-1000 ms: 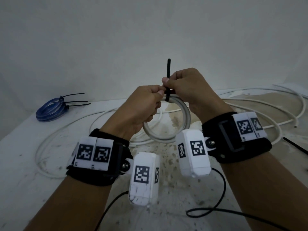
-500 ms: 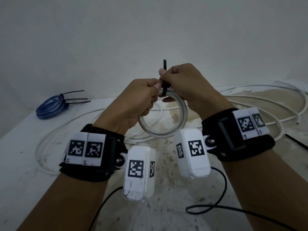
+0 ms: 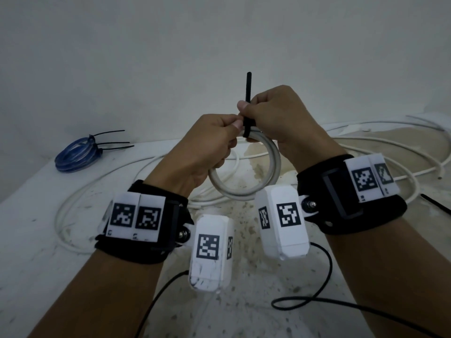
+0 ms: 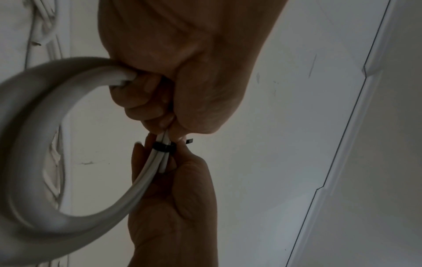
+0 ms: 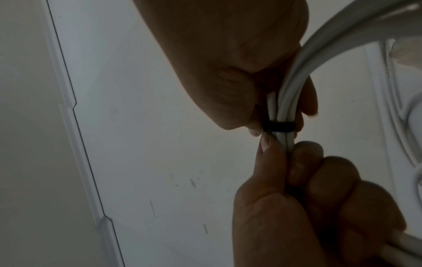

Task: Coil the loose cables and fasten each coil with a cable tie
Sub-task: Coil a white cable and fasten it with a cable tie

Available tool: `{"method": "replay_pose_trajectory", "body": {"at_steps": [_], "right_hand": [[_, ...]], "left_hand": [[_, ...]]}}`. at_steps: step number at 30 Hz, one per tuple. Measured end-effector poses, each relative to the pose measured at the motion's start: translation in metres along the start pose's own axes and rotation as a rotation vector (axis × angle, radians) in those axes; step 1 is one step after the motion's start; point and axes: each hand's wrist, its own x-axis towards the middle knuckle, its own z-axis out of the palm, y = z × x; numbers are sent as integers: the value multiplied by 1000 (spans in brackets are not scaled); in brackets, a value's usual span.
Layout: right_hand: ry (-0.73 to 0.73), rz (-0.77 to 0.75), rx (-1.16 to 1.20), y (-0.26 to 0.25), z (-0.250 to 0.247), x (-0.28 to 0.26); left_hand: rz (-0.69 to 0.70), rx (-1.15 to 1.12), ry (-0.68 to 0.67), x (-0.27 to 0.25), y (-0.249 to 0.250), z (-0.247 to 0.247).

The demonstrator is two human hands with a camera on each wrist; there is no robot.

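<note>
A white cable coil (image 3: pixel 246 193) hangs in the air above the table, held up by both hands. My left hand (image 3: pixel 234 124) grips the coil's top left, fingers curled round the strands (image 4: pixel 137 186). A black cable tie (image 3: pixel 248 93) circles the strands at the top as a band (image 4: pixel 162 147) (image 5: pixel 278 127). Its tail stands straight up. My right hand (image 3: pixel 244 107) pinches that tail just above the band, with its lower fingers against the coil (image 5: pixel 294 81). The tie's head is hidden between the fingers.
A blue coil (image 3: pixel 75 157) bound with black ties lies at the back left of the stained white table (image 3: pixel 36 240). Loose white cable (image 3: pixel 390 152) loops across the back and right. A spare black tie (image 3: pixel 436 203) lies at the right edge. Black camera wires (image 3: pixel 317 289) trail near me.
My right hand has moved up along the tie, and more tail stands above its fingers than half a second ago. The left hand keeps its grip on the coil.
</note>
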Motion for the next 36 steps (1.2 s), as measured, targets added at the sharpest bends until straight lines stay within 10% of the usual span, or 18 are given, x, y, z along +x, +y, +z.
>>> {"method": "replay_pose_trajectory", "body": {"at_steps": [25,32,36], "right_hand": [[9,-34,-175,22,2,4],[-32,-255,-368,-10,34,-17],[-355,-108,17,-39,39,-27]], "left_hand": [[-42,148,5,-8,-6,-2],[-149,97,54,-33,6,-37],[-147,109,116,-50,19,-63]]}}
